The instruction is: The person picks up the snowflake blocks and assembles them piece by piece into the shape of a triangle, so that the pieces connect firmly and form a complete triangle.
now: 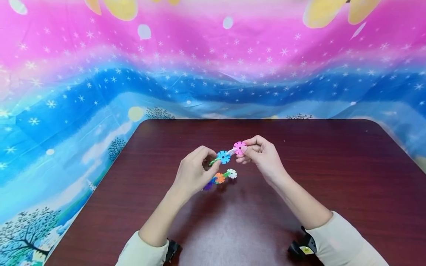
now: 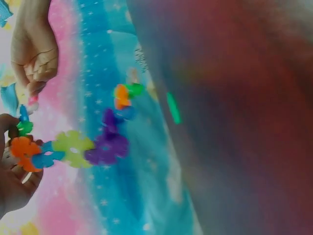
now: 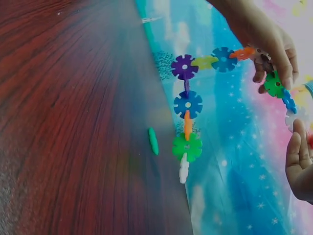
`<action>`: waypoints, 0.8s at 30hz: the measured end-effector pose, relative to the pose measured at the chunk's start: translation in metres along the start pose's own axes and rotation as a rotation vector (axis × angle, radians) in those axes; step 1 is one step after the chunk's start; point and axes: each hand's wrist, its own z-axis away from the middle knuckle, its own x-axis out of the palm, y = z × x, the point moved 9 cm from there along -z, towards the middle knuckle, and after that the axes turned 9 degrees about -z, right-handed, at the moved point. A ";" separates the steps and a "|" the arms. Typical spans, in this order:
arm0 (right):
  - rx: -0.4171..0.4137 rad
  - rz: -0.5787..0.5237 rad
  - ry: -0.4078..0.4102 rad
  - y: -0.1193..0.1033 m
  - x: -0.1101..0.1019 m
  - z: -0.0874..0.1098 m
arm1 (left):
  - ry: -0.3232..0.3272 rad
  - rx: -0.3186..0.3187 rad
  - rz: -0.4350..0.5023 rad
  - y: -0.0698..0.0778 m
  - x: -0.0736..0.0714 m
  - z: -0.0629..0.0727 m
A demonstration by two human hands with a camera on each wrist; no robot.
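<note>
A chain of notched plastic snowflake discs hangs in the air between both hands. My left hand [image 1: 194,171] pinches it near a blue disc [image 1: 223,157] and a green disc [image 3: 274,84]. My right hand [image 1: 266,159] pinches a pink disc [image 1: 239,148] between thumb and fingers. The pink disc meets a white disc [image 3: 293,119] beside the blue one; whether they are fully slotted cannot be told. From the left hand the rest dangles: a purple disc [image 3: 184,67], a lower blue disc [image 3: 188,104], an orange disc [image 1: 219,178] and a white end disc [image 1: 232,173].
A loose green piece [image 3: 153,141] lies on the dark red wooden table [image 1: 332,177]. Behind the table and along its left side hangs a pink and blue snowflake-print cloth [image 1: 213,66]. Black straps [image 1: 303,245] sit at the cuffs.
</note>
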 end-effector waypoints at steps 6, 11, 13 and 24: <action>0.005 0.035 -0.011 0.003 0.009 0.002 | -0.023 0.013 -0.075 0.010 -0.006 -0.013; -0.010 0.044 -0.043 0.002 0.019 0.004 | -0.034 0.015 -0.070 0.014 -0.002 -0.018; -0.015 0.035 -0.056 0.002 0.022 0.005 | -0.043 0.014 -0.064 0.014 0.001 -0.018; -0.023 0.023 -0.088 0.000 0.030 0.005 | -0.075 -0.007 0.039 0.014 0.007 -0.014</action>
